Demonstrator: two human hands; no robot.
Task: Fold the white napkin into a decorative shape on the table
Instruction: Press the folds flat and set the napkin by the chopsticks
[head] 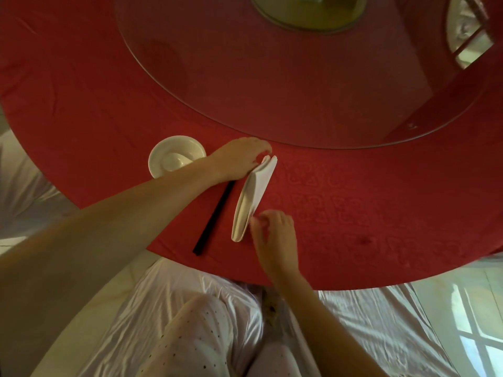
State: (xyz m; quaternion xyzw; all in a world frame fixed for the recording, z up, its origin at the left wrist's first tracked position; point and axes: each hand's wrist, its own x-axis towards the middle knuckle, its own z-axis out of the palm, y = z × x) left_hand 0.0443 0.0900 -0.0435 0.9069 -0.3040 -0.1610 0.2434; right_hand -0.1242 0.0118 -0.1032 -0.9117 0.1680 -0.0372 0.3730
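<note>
The white napkin (253,197) is folded into a long narrow strip that stands on edge on the red tablecloth (353,213), running from far right to near left. My left hand (239,159) pinches its far end between the fingertips. My right hand (275,235) holds the near end with curled fingers, just right of the strip.
Black chopsticks (213,217) lie left of the napkin, partly under my left wrist. A white bowl with a spoon (174,156) sits further left. A glass turntable (272,77) covers the table's middle. The table's near edge runs just below my right hand.
</note>
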